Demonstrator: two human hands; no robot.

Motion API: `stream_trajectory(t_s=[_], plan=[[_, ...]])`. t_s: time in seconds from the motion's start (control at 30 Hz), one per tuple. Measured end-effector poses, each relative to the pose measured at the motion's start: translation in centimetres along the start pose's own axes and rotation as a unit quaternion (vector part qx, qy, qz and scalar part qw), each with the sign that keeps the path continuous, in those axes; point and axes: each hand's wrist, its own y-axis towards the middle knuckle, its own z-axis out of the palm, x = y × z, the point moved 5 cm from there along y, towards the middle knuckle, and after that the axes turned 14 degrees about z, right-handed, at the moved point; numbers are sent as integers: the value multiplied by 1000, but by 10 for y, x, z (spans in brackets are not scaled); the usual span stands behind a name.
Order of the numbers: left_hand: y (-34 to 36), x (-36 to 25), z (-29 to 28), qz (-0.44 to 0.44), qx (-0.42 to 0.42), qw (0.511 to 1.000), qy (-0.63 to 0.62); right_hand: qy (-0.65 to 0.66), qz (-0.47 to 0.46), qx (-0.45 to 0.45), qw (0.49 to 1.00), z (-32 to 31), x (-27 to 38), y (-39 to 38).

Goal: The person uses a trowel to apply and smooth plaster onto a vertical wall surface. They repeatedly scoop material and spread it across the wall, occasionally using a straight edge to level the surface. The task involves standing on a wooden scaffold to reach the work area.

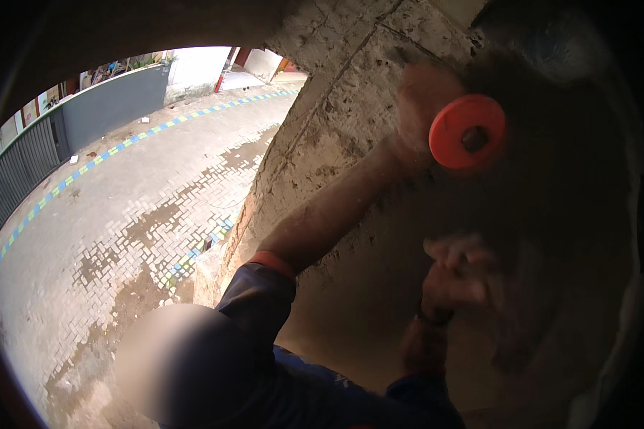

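Observation:
Neither my left hand nor my right hand appears in the head view. The arms in sight belong to another person, whose dark sleeve and blurred-out head are at the lower left. One raised hand of that person is smeared by motion, beside a rough grey-brown wall. An orange-red round disc with a dark round centre overlaps that hand's near edge; whether the hand grips it I cannot tell. Lower down, the person's other hand, with a dark band at the wrist, is blurred, its fingers partly bent.
Beyond the wall's left edge runs a paved lane with a blue and yellow painted strip. A grey boundary wall and a ribbed dark gate line its far side. Deep shadow covers the right side.

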Motion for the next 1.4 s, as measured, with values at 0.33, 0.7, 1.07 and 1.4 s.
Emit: stream_trajectory(t_s=[0.33,0.7,1.07,1.4], plan=[[12,2,-7,1,4,1000,-3,91,-52,71,992,5,58,9],[-7,-8,5,13,60,998,4,-34,269,37,962,-26,36,-3],[-27,-30,9,76,119,988,68,-30,295,31,955,-46,18,-26],[-19,-30,8,40,114,991,62,93,78,39,992,-45,48,-16]])
